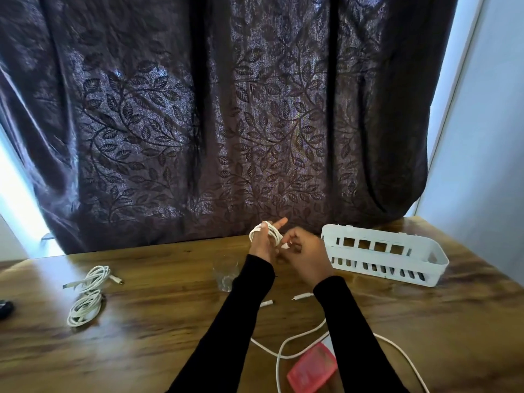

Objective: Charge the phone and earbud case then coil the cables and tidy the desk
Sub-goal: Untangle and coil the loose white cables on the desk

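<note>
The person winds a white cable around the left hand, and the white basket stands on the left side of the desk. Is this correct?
Not quite. The head view shows the white basket on the right side of the desk, not the left. The white cable is indeed wound around the left hand.

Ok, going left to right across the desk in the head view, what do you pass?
Black object at the edge → coiled white cables → glass → left hand wrapped in cable → right hand → white basket.
</note>
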